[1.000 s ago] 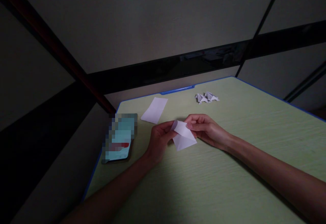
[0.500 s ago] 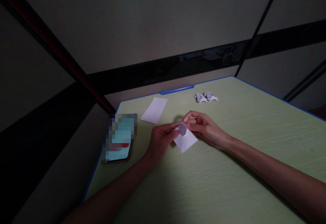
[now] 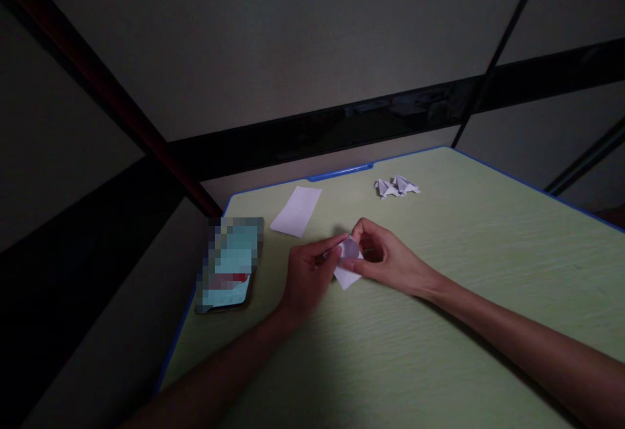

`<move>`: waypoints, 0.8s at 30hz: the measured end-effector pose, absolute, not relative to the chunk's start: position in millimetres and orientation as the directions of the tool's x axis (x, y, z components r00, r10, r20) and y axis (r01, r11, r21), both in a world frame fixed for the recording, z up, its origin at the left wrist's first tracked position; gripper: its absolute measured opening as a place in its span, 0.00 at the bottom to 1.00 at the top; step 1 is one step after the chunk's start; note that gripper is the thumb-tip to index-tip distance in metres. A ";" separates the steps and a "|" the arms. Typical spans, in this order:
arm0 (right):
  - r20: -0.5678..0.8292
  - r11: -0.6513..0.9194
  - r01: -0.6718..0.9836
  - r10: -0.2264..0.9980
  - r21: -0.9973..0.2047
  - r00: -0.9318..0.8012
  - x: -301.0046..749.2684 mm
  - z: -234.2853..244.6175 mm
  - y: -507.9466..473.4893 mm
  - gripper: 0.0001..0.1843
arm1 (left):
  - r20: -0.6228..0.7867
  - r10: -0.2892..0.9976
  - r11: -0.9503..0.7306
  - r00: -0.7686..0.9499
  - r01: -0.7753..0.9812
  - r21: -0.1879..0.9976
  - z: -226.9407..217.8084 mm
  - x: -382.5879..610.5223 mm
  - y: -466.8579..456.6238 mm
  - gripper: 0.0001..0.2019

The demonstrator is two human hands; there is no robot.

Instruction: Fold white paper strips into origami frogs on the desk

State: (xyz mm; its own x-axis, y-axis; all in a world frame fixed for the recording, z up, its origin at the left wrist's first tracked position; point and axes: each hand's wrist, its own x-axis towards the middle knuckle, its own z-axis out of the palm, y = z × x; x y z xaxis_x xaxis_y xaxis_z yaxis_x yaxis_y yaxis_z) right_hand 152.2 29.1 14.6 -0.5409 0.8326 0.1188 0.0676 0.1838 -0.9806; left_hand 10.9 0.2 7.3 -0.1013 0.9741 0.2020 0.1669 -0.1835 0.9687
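Observation:
A small folded piece of white paper [image 3: 347, 278] is held between both hands, just above the table. My left hand [image 3: 310, 276] pinches its left side between thumb and fingers. On the other side, my right hand [image 3: 385, 256] grips the paper, its thumb across the front and its fingers curled behind the top. An upper flap of the paper is bent and shaded between the two thumbs. The fingers hide part of the folds.
A flat white paper sheet [image 3: 297, 211] lies beyond my left hand. Two folded paper figures [image 3: 396, 187] sit near the table's back edge. At the left, a phone [image 3: 229, 266] with a lit, pixelated screen rests on the pale green table [image 3: 488, 234]. Cabinet panels [image 3: 312, 45] stand behind.
My right thumb has moved down and left across the front of the paper. The upper flap now bends more widely, and less of the lower paper shows.

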 end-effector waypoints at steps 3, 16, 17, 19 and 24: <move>0.146 0.194 0.044 0.855 -0.980 -0.498 151.6 12.1 29.3 0.11 | 0.224 0.962 -0.200 -0.153 0.159 0.967 6.6 10.7 0.2 0.11; 0.175 0.109 -0.168 0.873 -0.980 -0.456 155.7 16.5 35.2 0.09 | 0.204 0.943 -0.186 -0.264 0.093 0.978 6.3 7.8 3.7 0.11; 0.177 0.090 -0.197 0.855 -0.976 -0.488 156.8 17.2 35.7 0.07 | 0.200 0.942 -0.180 -0.270 0.097 0.979 5.6 7.3 4.3 0.11; 0.181 0.065 -0.229 0.826 -0.971 -0.534 158.4 17.6 36.9 0.03 | 0.189 0.946 -0.169 -0.263 0.095 0.981 4.8 6.7 5.0 0.10; 0.111 0.023 -0.172 0.846 -0.985 -0.522 157.6 15.7 38.3 0.05 | 0.155 0.970 -0.158 -0.189 0.002 0.988 8.0 8.9 4.0 0.10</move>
